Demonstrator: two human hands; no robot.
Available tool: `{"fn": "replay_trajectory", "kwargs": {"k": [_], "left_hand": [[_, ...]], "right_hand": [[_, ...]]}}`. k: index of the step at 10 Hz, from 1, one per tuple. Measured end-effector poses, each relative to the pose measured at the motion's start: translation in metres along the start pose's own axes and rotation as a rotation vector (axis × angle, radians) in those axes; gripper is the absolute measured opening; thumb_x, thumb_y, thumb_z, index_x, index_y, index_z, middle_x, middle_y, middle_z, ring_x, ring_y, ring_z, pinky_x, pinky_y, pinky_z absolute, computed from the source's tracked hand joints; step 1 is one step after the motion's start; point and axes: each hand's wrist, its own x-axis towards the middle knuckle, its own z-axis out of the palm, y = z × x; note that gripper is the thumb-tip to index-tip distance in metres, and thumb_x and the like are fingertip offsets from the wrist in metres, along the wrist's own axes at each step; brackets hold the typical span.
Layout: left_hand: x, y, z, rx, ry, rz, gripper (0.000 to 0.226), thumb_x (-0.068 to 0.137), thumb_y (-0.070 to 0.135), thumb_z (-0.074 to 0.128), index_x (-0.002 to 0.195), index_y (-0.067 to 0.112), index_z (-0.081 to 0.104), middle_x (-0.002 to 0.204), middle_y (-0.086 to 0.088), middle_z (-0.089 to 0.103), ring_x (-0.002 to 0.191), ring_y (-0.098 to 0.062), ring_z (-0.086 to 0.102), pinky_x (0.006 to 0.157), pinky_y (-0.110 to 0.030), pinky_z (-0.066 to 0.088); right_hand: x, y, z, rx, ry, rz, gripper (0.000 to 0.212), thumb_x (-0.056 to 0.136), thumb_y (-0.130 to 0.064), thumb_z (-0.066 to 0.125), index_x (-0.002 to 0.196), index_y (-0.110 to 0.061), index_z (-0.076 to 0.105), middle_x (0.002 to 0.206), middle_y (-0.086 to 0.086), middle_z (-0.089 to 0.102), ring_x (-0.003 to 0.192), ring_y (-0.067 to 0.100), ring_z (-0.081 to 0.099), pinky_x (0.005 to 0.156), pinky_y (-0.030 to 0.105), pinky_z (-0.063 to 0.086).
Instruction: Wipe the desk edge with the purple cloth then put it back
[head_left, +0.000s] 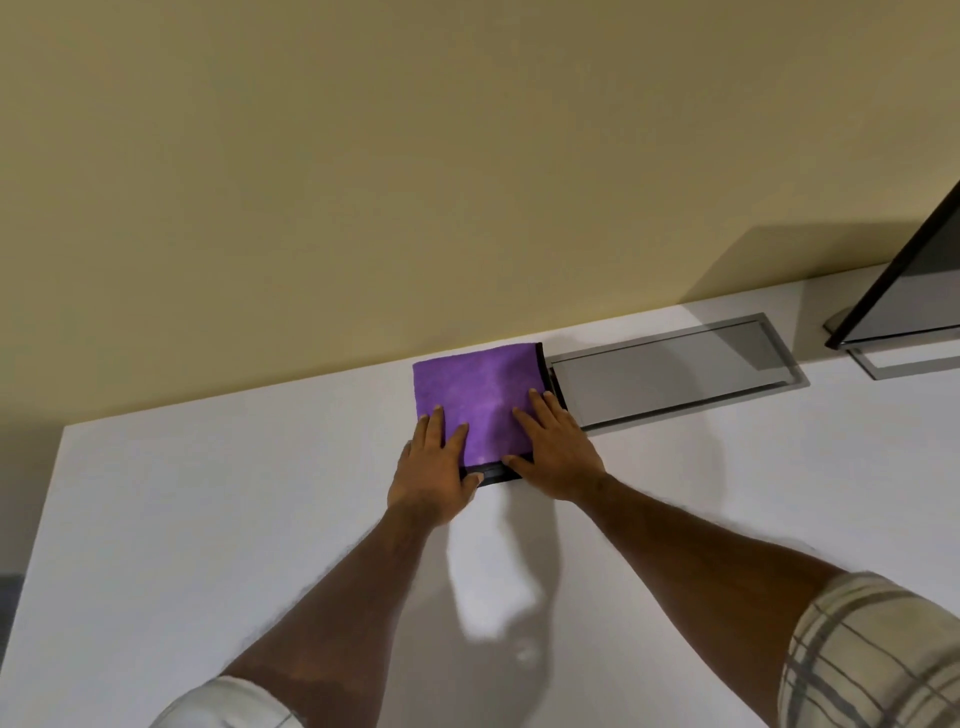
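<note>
A folded purple cloth (480, 395) with a dark hem lies flat on the white desk (208, 519), its far side against the desk's back edge at the wall. My left hand (434, 467) rests flat on the cloth's near left corner, fingers spread, thumb at the dark hem. My right hand (556, 452) lies flat on the near right corner, fingers pointing toward the wall. Both palms press on the cloth rather than gripping it.
A grey metal cable hatch (675, 371) is set into the desk just right of the cloth. A dark monitor (914, 291) on a stand sits at the far right. A beige wall (363, 182) runs behind the desk. The desk's left edge (39, 525) drops off.
</note>
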Motion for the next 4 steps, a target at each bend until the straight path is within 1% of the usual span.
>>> {"fn": "replay_trajectory", "kwargs": {"k": [1,2,3,4], "left_hand": [[-0.014,-0.005,-0.018,0.093,0.013,0.044,0.076,0.091,0.057,0.044,0.155,0.026,0.015,0.166,-0.008,-0.001,0.152,-0.029,0.001,0.122,-0.046,0.012],[-0.028,-0.011,-0.038,0.149,0.031,0.038,0.077,0.092,0.061,0.039,0.155,0.027,0.012,0.166,-0.008,-0.003,0.152,-0.028,-0.002,0.122,-0.047,0.008],[-0.059,-0.018,-0.071,0.226,0.072,0.024,0.079,0.092,0.065,0.032,0.155,0.026,0.006,0.166,-0.01,-0.005,0.152,-0.028,-0.005,0.123,-0.05,0.006],[-0.085,-0.029,-0.094,0.276,0.105,0.016,0.078,0.093,0.065,0.03,0.156,0.025,0.005,0.165,-0.01,-0.007,0.152,-0.027,-0.006,0.123,-0.05,0.005]], "right_hand": [[-0.008,-0.008,-0.009,-0.018,0.036,-0.024,0.077,0.094,-0.056,0.051,0.155,-0.019,0.022,0.167,0.009,0.006,0.154,0.028,0.001,0.123,0.043,0.011],[-0.019,-0.017,-0.02,-0.005,0.048,-0.016,0.078,0.093,-0.055,0.053,0.156,-0.02,0.021,0.167,0.009,0.007,0.154,0.029,0.002,0.123,0.043,0.011],[-0.043,-0.036,-0.041,-0.036,0.112,-0.04,0.078,0.092,-0.051,0.056,0.155,-0.017,0.023,0.166,0.011,0.012,0.153,0.03,0.007,0.123,0.044,0.016],[-0.061,-0.055,-0.054,-0.047,0.158,-0.058,0.078,0.093,-0.05,0.054,0.155,-0.016,0.022,0.166,0.011,0.01,0.153,0.03,0.007,0.124,0.044,0.015]]}}
